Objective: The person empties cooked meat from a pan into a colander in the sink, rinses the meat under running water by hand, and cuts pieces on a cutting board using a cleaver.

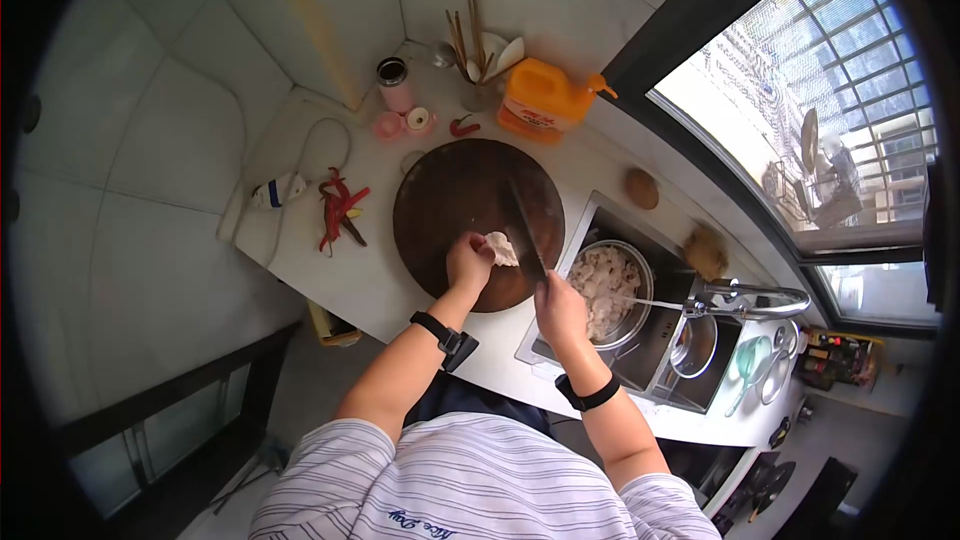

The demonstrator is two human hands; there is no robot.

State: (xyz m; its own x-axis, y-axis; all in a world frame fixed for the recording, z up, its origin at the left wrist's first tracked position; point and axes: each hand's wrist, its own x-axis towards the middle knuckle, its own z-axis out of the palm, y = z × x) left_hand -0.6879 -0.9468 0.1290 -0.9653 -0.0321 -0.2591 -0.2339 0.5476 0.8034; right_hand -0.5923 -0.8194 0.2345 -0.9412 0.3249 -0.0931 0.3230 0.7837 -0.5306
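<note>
A round dark-brown chopping board [450, 190] lies on the white counter in front of me. Over its near part, my left hand [469, 262] has its fingers closed on a pale piece of meat [503, 250]. My right hand [561, 310] is wrapped round the handle of a kitchen knife [526, 240]. Its dark blade is seen nearly edge-on, pointing away across the board, just right of the meat. Whether the blade touches the meat, I cannot tell. To the right, a metal pot [648, 285] in the sink holds many pale meat pieces [603, 275].
Red chili peppers [340, 208] lie left of the board. Behind it are a pink thermos [396, 88], a utensil holder [475, 92] and an orange jug [545, 100]. The faucet [750, 300] reaches over the sink, where a metal bowl [693, 348] also sits.
</note>
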